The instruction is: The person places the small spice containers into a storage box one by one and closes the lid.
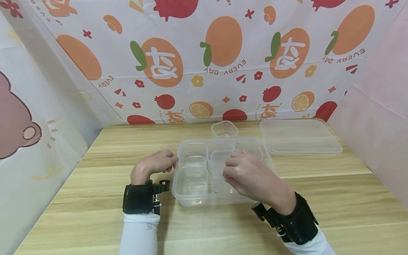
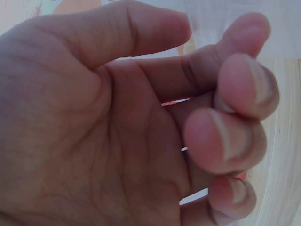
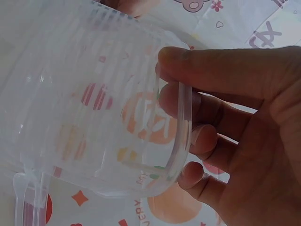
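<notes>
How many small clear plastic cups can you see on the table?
2: one small clear plastic cup behind the large clear tray, one gripped by the right hand over it. Others may be hidden.

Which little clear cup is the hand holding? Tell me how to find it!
Find the big clear tray in the middle of the wooden table. The right hand grips one small clear cup over it. Another small cup sits alone behind the tray, untouched.

Flat clear lid and small, seemingly empty, clear cup on the wooden table, fruit-print backdrop behind.
</notes>
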`<state>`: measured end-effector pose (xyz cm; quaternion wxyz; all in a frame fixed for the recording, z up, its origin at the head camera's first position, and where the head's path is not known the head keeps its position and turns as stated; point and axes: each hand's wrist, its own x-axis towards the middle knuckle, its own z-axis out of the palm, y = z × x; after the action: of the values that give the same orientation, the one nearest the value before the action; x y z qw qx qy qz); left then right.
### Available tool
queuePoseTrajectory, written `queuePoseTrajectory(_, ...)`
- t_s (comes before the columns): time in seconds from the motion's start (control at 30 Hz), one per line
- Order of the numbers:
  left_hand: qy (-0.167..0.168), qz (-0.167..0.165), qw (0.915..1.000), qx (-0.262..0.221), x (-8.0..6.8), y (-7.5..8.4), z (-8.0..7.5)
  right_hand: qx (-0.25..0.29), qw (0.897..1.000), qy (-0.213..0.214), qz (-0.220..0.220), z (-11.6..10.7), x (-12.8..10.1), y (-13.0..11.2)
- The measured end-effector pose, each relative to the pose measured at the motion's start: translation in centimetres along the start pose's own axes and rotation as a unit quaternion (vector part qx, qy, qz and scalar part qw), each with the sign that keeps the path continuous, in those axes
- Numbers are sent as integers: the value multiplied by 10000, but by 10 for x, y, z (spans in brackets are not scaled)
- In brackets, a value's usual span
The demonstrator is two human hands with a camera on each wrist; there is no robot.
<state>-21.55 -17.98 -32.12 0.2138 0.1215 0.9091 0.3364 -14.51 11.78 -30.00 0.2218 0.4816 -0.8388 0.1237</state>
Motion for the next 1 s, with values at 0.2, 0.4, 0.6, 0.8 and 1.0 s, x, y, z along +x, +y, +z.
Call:
queuePoseTrajectory(0.2, 21, -26, 10000, 43, 0, -1, 1, -23, 10000, -31, -32, 3, 0, -3)
queuePoseTrajectory(0.4, 38, -12, 10000, 51, 0, -1, 3, -89, 9999, -20, -81, 5, -1, -4)
queuePoseTrajectory(0.6, 54, -22, 10000, 37, -1, 0, 3, -155, 9997, 40, -199, 7, -1, -5)
queuePoseTrajectory(0.8, 64, -36, 10000, 47, -2, -1, 4, -203, 9994, 39, -290, 8, 0, -7)
queuePoseTrajectory(1.0, 78, -50, 9999, 41, -2, -1, 4, -124, 9996, -67, -251, 9, 0, -10)
